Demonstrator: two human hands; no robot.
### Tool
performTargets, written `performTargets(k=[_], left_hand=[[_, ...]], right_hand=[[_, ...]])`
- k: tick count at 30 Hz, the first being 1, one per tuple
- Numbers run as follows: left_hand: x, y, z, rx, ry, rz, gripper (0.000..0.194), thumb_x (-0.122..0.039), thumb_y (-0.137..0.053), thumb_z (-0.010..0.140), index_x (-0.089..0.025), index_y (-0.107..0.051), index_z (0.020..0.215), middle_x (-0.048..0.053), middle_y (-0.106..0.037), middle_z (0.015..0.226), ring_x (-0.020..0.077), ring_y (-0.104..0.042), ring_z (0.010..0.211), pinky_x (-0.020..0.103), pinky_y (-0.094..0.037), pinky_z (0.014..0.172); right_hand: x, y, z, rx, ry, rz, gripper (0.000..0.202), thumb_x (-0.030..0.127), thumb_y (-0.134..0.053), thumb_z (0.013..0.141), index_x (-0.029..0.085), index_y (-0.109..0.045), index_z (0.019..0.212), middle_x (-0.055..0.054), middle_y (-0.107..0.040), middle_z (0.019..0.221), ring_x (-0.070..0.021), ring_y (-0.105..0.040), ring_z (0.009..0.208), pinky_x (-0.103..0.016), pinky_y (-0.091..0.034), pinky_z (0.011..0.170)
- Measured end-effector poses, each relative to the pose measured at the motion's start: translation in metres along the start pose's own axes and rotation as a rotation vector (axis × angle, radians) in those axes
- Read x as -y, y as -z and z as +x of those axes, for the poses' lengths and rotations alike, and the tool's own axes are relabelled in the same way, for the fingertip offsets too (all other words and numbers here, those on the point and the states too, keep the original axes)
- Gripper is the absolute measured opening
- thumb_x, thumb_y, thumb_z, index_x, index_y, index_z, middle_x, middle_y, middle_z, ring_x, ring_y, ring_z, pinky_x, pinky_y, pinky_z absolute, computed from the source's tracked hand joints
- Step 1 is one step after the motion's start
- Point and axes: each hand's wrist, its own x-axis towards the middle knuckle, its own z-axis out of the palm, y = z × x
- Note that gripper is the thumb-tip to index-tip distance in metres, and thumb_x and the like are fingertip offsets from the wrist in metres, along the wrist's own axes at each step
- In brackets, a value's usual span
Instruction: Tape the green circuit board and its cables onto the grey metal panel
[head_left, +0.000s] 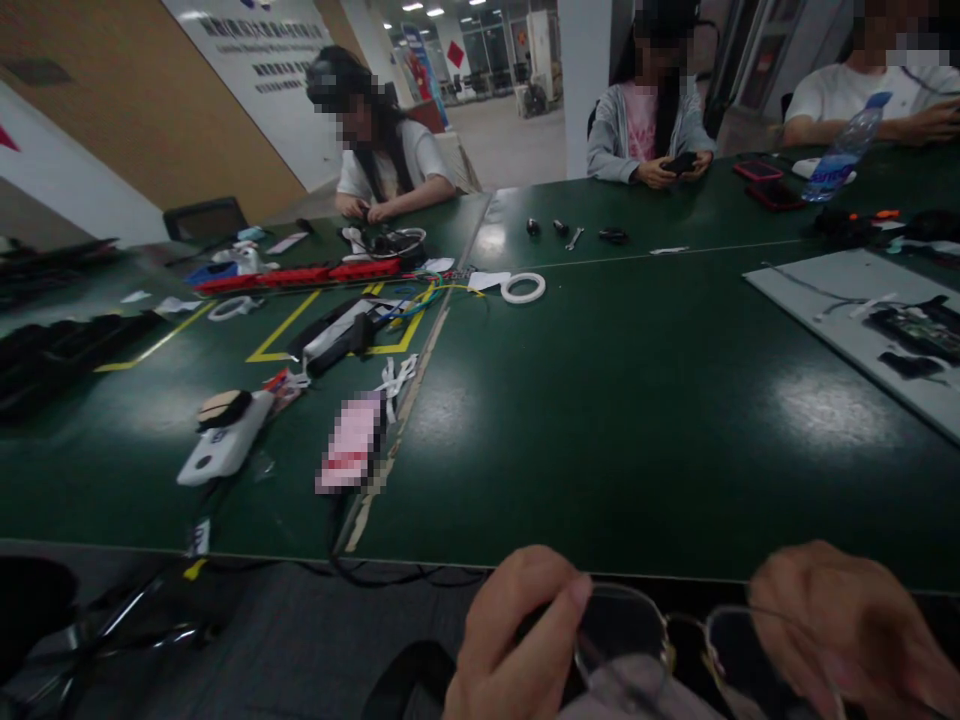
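Two lenses of the glasses [669,645] show between your hands, just short of the green table [600,450]. Your left hand [517,630] pinches one outer rim; your right hand [847,630] curls by the other lens, its grip too blurred to tell. Farther out, left of both, lies a pink item [351,442].

Office-like workshop: long green table [600,430] with circuit board [919,325], tools (small wrench [575,238] included).
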Motion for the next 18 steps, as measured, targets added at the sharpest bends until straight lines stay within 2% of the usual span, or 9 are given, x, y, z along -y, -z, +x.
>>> performTargets(k=[2,4,6,8,10,13,14,16,18], left_hand=[[0.008,0.001,0.002,0.147,-0.085,0.125,0.043,-0.007,-0.049,0.088,-0.025,-0.051,0.126,0.005,-0.067,0.098,0.0189,-0.062,0.098,0.036,-0.053,0.088],[0.013,0.006,0.000,0.274,-0.076,0.104,0.035,-0.013,-0.046,0.091,-0.025,-0.054,0.124,0.007,-0.065,0.108,0.0211,-0.058,0.110,0.041,-0.048,0.097],[0.016,0.014,-0.003,0.308,0.056,-0.088,0.036,-0.034,-0.036,0.097,-0.024,-0.051,0.128,0.011,-0.059,0.122,0.0239,-0.052,0.119,0.043,-0.045,0.099],[0.019,0.021,-0.004,0.338,0.251,-0.340,0.054,-0.055,-0.028,0.094,-0.023,-0.045,0.133,0.013,-0.055,0.128,0.0260,-0.052,0.119,0.043,-0.046,0.096],[0.024,0.022,-0.004,0.488,0.379,-0.570,0.062,-0.066,-0.036,0.086,-0.021,-0.053,0.125,0.013,-0.062,0.117,0.0262,-0.059,0.107,0.038,-0.050,0.089],[0.035,0.016,-0.008,0.745,0.461,-0.878,0.066,-0.077,-0.043,0.075,-0.017,-0.068,0.086,0.010,-0.067,0.080,0.0211,-0.063,0.073,0.030,-0.051,0.068],[0.039,0.013,-0.011,0.756,0.521,-0.980,0.074,-0.082,-0.037,0.072,-0.015,-0.067,0.075,0.009,-0.065,0.070,0.0191,-0.060,0.064,0.029,-0.049,0.062],[0.045,0.009,-0.020,0.625,0.721,-1.128,0.085,-0.087,-0.020,0.071,-0.014,-0.062,0.062,0.007,-0.058,0.056,0.0145,-0.053,0.049,0.026,-0.044,0.052],[0.049,0.013,-0.027,0.650,0.840,-1.144,0.073,-0.084,-0.047,0.063,-0.014,-0.062,0.069,0.004,-0.058,0.057,0.0135,-0.053,0.049,0.024,-0.043,0.049]], right_hand=[[-0.011,-0.008,0.012,0.007,0.025,0.121,0.055,0.069,-0.046,0.082,0.019,-0.041,0.059,0.001,-0.039,0.055,-0.0094,-0.040,0.046,-0.023,-0.034,0.043],[-0.017,-0.017,0.021,0.023,0.054,0.174,0.047,0.056,-0.053,0.085,0.018,-0.038,0.061,0.002,-0.037,0.059,-0.0075,-0.036,0.048,-0.020,-0.030,0.044],[-0.017,-0.026,0.029,0.105,0.092,0.100,0.041,0.047,-0.060,0.083,0.018,-0.040,0.061,0.002,-0.037,0.060,-0.0077,-0.037,0.053,-0.020,-0.029,0.048],[-0.012,-0.037,0.037,0.213,0.110,-0.031,0.036,0.041,-0.063,0.081,0.018,-0.044,0.062,0.002,-0.040,0.059,-0.0083,-0.039,0.058,-0.021,-0.030,0.053],[-0.006,-0.049,0.044,0.302,0.138,-0.116,0.029,0.036,-0.066,0.078,0.018,-0.048,0.064,0.003,-0.043,0.060,-0.0079,-0.040,0.059,-0.022,-0.029,0.055],[0.004,-0.065,0.054,0.354,0.196,-0.212,0.020,0.029,-0.070,0.073,0.020,-0.053,0.069,0.005,-0.045,0.062,-0.0067,-0.041,0.058,-0.021,-0.030,0.056],[0.007,-0.069,0.056,0.355,0.199,-0.255,0.018,0.026,-0.070,0.072,0.020,-0.053,0.070,0.005,-0.046,0.063,-0.0065,-0.042,0.059,-0.021,-0.032,0.057],[0.012,-0.074,0.060,0.356,0.166,-0.331,0.015,0.023,-0.067,0.073,0.019,-0.053,0.070,0.004,-0.049,0.066,-0.0063,-0.045,0.061,-0.020,-0.035,0.060],[0.016,-0.072,0.063,0.380,0.104,-0.362,0.009,0.024,-0.064,0.077,0.021,-0.057,0.080,0.003,-0.054,0.074,-0.0074,-0.050,0.068,-0.021,-0.039,0.065]])
